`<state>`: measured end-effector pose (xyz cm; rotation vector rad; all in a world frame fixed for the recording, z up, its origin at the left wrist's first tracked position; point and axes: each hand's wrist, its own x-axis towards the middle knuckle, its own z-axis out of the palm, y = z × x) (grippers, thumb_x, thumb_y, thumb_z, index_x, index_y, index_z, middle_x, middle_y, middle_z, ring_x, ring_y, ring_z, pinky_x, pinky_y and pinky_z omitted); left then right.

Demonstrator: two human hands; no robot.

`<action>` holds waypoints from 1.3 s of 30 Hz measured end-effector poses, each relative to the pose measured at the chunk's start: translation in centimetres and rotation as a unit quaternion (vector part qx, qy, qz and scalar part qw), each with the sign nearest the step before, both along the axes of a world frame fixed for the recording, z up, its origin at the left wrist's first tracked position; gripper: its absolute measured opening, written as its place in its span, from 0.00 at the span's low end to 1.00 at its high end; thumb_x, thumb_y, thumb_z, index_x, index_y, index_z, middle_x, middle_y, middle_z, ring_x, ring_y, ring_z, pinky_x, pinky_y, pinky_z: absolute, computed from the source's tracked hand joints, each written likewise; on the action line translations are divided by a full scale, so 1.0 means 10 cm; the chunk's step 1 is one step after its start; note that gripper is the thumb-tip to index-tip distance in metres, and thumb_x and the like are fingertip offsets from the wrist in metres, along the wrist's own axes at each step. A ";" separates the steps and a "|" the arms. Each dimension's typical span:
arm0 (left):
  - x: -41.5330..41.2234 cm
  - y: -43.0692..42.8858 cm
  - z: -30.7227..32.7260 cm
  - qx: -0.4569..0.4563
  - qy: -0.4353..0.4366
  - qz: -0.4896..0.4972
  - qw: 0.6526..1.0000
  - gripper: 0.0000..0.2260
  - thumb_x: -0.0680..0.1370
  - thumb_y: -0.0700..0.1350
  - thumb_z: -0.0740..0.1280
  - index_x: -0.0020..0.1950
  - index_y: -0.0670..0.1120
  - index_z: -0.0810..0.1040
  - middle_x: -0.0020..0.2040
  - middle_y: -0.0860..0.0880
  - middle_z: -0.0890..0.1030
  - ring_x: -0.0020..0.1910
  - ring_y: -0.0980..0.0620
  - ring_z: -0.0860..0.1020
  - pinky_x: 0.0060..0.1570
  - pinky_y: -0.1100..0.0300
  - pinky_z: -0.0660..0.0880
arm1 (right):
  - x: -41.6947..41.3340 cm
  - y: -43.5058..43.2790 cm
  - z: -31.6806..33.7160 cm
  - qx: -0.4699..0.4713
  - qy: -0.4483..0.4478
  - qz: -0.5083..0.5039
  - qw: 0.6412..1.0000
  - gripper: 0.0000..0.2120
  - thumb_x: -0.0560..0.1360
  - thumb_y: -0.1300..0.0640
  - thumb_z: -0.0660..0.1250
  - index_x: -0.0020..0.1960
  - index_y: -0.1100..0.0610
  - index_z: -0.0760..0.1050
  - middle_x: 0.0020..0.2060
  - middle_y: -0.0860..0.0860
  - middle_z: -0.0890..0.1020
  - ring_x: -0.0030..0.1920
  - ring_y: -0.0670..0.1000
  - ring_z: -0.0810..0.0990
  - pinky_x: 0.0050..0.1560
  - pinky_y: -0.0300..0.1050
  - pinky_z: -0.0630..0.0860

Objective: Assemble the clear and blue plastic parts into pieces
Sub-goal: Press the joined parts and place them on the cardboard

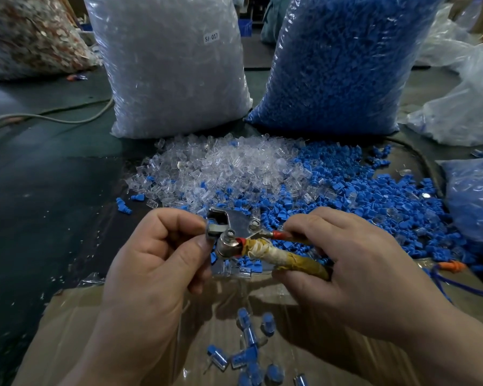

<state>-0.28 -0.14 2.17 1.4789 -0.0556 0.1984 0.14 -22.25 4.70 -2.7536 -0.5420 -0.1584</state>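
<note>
The two hands meet at the centre, both clamped on one press tool [232,232]. The left hand [151,260] pinches its metal head between thumb and forefinger, I would guess to steady a part in the jaw, though I cannot see whether a part sits there. The right hand [346,263] wraps the two handles, the lower taped handle [287,259] running out toward 4 o'clock, placed for a squeeze. Directly below, at 6 o'clock, finished pieces [248,355] of blue inside clear lie in a plastic-lined carton [76,330], so a pressed piece can simply drop from the tool. Just beyond the hands, at 12 o'clock, the loose clear parts [221,165] are heaped on the counter [39,176], and the blue parts [374,196] spread beside them toward 2 o'clock, mingling where the heaps touch; both are within easy reach. Behind each heap stands its supply: a clear bag [173,65] at 11 o'clock and a blue bag [340,62] at 1 o'clock. A grey cable [53,117] trails off at 10 o'clock. The step in hand looks like pressing one pair together, with a great deal left to do.
</note>
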 end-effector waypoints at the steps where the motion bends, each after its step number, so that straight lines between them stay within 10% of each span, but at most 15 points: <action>1: -0.01 0.00 0.00 0.000 0.001 0.003 1.000 0.08 0.70 0.41 0.67 0.42 0.54 0.81 0.34 0.48 0.80 0.28 0.53 0.76 0.24 0.64 0.73 | 0.00 0.00 0.00 0.002 0.008 0.000 1.000 0.25 0.69 0.30 0.55 0.61 0.39 0.71 0.46 0.33 0.73 0.45 0.37 0.70 0.47 0.30 0.62; 21: -0.07 -0.20 -0.03 0.211 0.126 0.007 0.969 0.12 0.76 0.44 0.71 0.44 0.63 0.78 0.29 0.49 0.81 0.22 0.59 0.73 0.22 0.68 0.72 | 0.22 -0.07 -0.14 -0.106 0.024 -0.134 0.985 0.34 0.69 0.26 0.53 0.68 0.43 0.66 0.63 0.45 0.71 0.65 0.51 0.65 0.71 0.54 0.58; 26: -0.11 -0.25 -0.07 0.266 0.087 0.008 0.960 0.08 0.73 0.50 0.70 0.47 0.65 0.78 0.32 0.55 0.82 0.26 0.59 0.77 0.25 0.68 0.73 | -0.04 0.19 -0.10 0.009 -0.071 -0.016 0.997 0.19 0.75 0.36 0.56 0.56 0.46 0.75 0.50 0.43 0.80 0.51 0.47 0.77 0.54 0.50 0.76; 35: -0.17 -0.26 0.03 0.243 0.017 -0.016 0.970 0.10 0.68 0.61 0.65 0.46 0.64 0.81 0.35 0.60 0.83 0.34 0.62 0.81 0.30 0.76 0.71 | -0.12 0.26 -0.10 0.034 -0.052 0.048 0.997 0.05 0.78 0.51 0.63 0.49 0.51 0.76 0.39 0.45 0.78 0.38 0.48 0.76 0.37 0.45 0.75; 39: -0.11 -0.14 0.03 0.243 0.056 -0.028 0.968 0.21 0.67 0.68 0.59 0.42 0.54 0.81 0.33 0.48 0.81 0.29 0.55 0.78 0.28 0.64 0.75 | -0.13 0.30 -0.06 0.033 -0.037 0.068 0.996 0.02 0.78 0.58 0.65 0.47 0.52 0.73 0.39 0.45 0.75 0.38 0.48 0.73 0.37 0.43 0.72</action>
